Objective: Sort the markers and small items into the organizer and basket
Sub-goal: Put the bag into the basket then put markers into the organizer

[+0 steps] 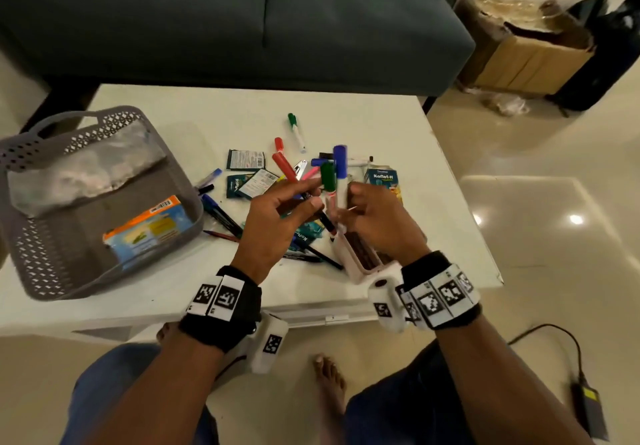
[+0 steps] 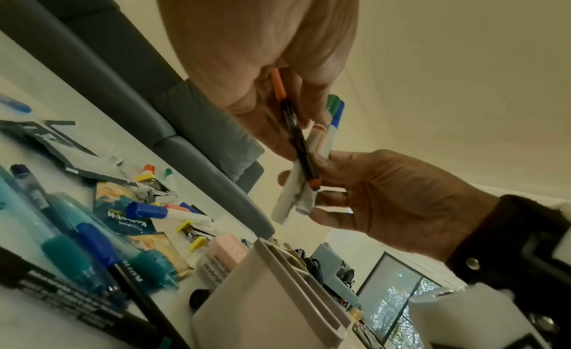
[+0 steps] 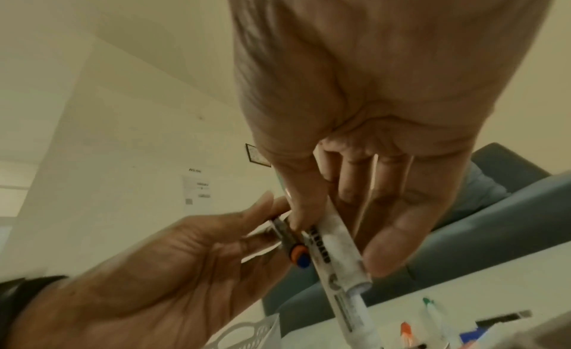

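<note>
Above the white table point(image 1: 433, 202) my left hand point(image 1: 298, 202) pinches a thin black pen with a red cap point(image 1: 284, 167), tilted up to the left. Beside it my right hand point(image 1: 360, 211) grips two or three white markers upright, one blue-capped point(image 1: 340, 164) and one green-capped point(image 1: 327, 176). The left wrist view shows the pen point(image 2: 296, 139) crossing the white markers point(image 2: 327, 139) in my right hand point(image 2: 386, 195). In the right wrist view my fingers point(image 3: 386, 232) wrap a white marker point(image 3: 336, 247). A white organizer point(image 1: 360, 268) stands just below both hands. The grey basket point(image 1: 52, 264) is at the left.
Loose markers, pens, sachets and a stapler lie scattered mid-table, with a green marker point(image 1: 296, 131) farthest back. The basket holds an orange-blue packet point(image 1: 149, 230) and a plastic bag point(image 1: 79, 167). A dark sofa point(image 1: 242, 22) runs behind the table; a charger point(image 1: 588, 406) lies on the floor.
</note>
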